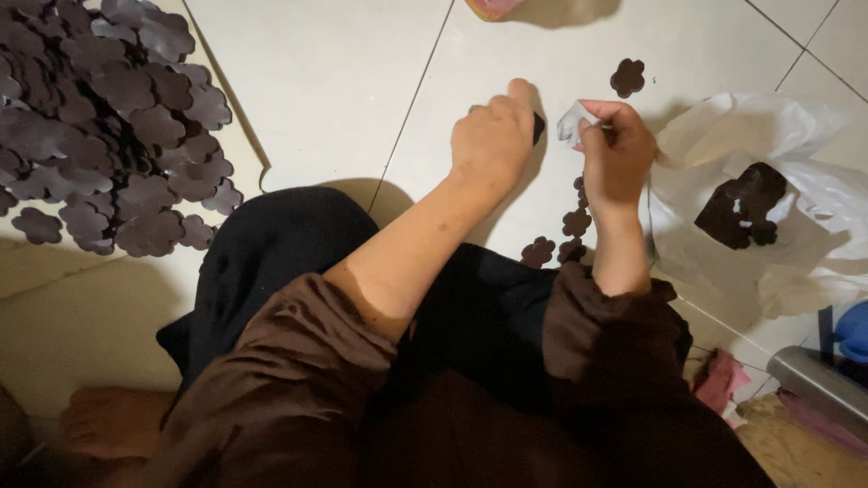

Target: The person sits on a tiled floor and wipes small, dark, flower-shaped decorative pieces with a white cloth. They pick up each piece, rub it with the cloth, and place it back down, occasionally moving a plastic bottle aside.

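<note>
My left hand (493, 140) is closed over a small dark flower-shaped piece (538, 127) above the white tiled floor; only an edge of the piece shows past my fingers. My right hand (617, 154) pinches a small white scrap (570, 123) right beside it. A few dark flower pieces (575, 221) lie on the floor under my right wrist, and one more flower piece (627, 78) lies further off. My forearms come out of brown sleeves over a dark lap.
A big heap of dark flower pieces (99, 117) covers a pale sheet at the left. A white plastic bag (768, 181) at the right holds more dark pieces (743, 208). A metal cylinder (814, 380) and pink cloth (719, 380) lie at lower right.
</note>
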The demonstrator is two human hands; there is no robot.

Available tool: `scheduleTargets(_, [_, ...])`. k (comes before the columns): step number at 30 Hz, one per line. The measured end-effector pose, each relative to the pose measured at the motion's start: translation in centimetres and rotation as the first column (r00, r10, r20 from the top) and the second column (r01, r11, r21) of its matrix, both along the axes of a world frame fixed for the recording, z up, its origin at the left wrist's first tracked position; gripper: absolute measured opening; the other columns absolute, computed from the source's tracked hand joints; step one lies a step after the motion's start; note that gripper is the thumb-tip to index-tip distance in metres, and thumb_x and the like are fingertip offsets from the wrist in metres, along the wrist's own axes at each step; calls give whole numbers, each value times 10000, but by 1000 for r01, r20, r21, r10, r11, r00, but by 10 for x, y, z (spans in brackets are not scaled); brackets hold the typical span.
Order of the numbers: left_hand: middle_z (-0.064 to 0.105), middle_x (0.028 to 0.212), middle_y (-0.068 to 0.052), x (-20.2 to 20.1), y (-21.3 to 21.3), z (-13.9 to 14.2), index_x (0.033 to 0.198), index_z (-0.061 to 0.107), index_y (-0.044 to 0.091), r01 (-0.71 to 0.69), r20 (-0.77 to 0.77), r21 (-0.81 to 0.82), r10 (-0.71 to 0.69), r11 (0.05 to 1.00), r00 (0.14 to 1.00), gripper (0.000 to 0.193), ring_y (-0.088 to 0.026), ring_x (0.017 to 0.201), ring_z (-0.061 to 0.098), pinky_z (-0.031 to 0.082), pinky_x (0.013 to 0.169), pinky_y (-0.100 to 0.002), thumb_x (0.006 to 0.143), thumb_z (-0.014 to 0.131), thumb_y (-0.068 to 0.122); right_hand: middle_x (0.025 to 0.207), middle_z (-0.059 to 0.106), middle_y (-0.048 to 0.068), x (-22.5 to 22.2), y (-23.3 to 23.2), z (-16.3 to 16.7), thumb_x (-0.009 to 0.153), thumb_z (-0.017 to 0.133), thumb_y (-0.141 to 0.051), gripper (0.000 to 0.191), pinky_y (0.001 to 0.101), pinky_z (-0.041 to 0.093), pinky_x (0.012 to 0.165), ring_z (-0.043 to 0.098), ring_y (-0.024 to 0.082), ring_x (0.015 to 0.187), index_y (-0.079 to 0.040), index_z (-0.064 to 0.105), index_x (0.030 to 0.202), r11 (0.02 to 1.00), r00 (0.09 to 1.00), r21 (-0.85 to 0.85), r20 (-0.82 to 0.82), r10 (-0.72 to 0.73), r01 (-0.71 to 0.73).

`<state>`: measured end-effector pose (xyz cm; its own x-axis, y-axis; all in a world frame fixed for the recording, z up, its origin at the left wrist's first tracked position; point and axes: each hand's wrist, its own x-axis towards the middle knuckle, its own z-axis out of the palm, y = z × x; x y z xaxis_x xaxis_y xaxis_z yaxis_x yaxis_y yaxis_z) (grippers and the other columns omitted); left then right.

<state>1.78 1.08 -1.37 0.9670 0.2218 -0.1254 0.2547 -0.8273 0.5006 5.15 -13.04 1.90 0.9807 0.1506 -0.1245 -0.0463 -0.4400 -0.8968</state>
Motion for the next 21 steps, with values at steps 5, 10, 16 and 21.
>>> scheduleTargets(5, [754,937,-103,-4,10,14,967,695,138,219,-165,-109,-235,970,958,152,-311,859,736,586,700,-421,935,559,198,1074,634,86,-4,16,7,921,692,62,193,257,591,794,687,127,887,20,661,1107,975,962,-142,191,196,-171])
scheduleTargets(10, [762,1067,-17,-7,14,26,1390,542,149,339,-498,-157,-371,928,784,395,-228,893,739,557,644,-395,1005,463,186,1111,639,102,-16,40,16,924,721,78,201,306,600,788,698,206,903,-58,738,1071,890,916,-420,260,304,-177])
scheduleTargets(16, [722,1145,28,-6,7,33,1645,170,137,391,-623,-157,-398,907,674,868,-197,858,741,528,568,-400,899,612,193,1044,688,89,-28,49,27,927,716,80,193,338,577,775,700,234,889,-58,742,1061,863,893,-475,297,339,-170])
scheduleTargets(21, [723,1150,31,-9,3,31,1637,200,111,459,-608,-110,-425,882,671,1045,-203,884,722,525,560,-416,767,774,192,1035,662,120,-12,54,23,930,755,3,233,321,570,746,688,216,824,4,653,1139,932,947,-347,251,198,-103])
